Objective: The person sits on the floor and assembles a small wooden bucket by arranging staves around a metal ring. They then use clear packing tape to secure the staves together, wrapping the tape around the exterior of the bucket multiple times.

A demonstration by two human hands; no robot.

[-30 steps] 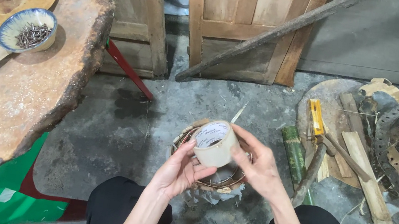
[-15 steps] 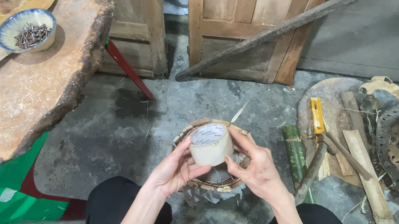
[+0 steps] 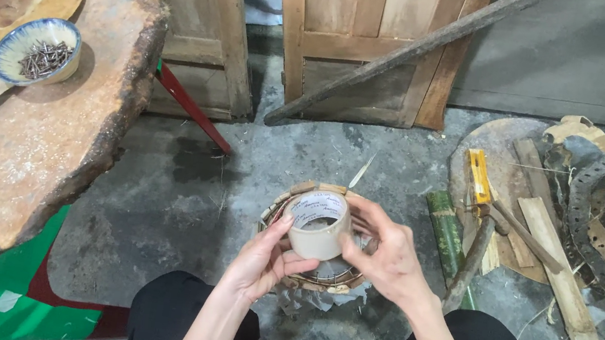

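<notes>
I hold a wide beige roll of tape [image 3: 317,223] between both hands, just above a round woven bamboo ring [image 3: 319,273] on the concrete floor; my left hand [image 3: 264,261] cups its near side, fingers closed on it. My right hand [image 3: 385,254] pinches its far rim; left of the ring, well apart, a blue-and-white bowl of nails [image 3: 35,60] sits on a stone slab [image 3: 45,150].

One head-worn camera looks steeply down from above the seated person's lap, facing forward over the concrete floor [image 3: 237,184] toward wooden doors [image 3: 368,37]. The hands sit close, near frame centre; the stone slab [image 3: 45,150] lies left, possibly cropped. No second view.
</notes>
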